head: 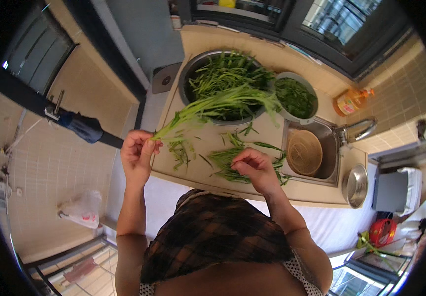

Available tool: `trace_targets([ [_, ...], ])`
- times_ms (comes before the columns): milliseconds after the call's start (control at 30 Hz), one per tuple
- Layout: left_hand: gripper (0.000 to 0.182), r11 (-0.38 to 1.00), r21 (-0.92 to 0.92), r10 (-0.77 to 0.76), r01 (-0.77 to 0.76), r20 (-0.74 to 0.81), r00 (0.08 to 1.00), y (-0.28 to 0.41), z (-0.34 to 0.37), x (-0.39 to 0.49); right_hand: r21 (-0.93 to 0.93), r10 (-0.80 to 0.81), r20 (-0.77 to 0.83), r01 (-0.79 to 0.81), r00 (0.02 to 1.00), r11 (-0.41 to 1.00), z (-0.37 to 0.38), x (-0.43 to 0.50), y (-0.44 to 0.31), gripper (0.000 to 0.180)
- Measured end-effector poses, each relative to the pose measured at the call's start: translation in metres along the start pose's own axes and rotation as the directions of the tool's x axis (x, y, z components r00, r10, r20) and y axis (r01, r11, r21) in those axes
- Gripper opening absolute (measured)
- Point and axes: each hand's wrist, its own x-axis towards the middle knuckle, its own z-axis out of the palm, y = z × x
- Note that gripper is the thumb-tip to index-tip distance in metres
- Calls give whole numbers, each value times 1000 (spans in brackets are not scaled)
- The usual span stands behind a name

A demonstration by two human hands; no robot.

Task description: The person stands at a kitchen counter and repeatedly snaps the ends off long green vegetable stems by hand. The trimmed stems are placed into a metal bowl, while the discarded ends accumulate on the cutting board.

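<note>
My left hand pinches the stem end of a bunch of long leafy green stalks. The bunch slants up to the right, its leafy end passing in front of a large metal basin heaped with similar greens. Over a pile of loose greens on the counter is my right hand, thumb and fingertips drawn together; I see nothing plainly between them. Short trimmed pieces lie on the counter between the hands. Behind the bunch's tips, a grey-green colander contains dark green leaves.
On the right is a steel sink with a tan woven-look basket inside, under a faucet. An orange soap bottle stands behind it. A metal bowl sits at the counter's right end. A door is at left.
</note>
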Motion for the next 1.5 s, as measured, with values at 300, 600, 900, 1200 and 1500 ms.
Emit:
trace_targets([
  [300, 11, 981, -195, -1, -14, -77, 997, 8, -19, 2, -481, 143, 295, 17, 945, 877, 37, 123, 119, 17],
  [600, 8, 968, -243, -89, 62, -103, 991, -12, -36, -2, -788, -63, 170, 174, 983, 591, 16, 133, 137, 20],
  [900, 7, 930, -349, -140, 113, -52, 989, -31, -25, 11, -802, -532, 306, 515, 789, 302, 50, 56, -24, 14],
  [1200, 10, 829, -488, -260, 272, 94, 961, -41, -3, 15, -885, -802, 457, 284, 384, -368, -9, 95, -108, 10],
  [1500, 7, 807, -487, -260, 334, 214, 942, -36, 11, 28, -851, -693, 509, 420, 510, -316, -32, 113, -101, 16],
])
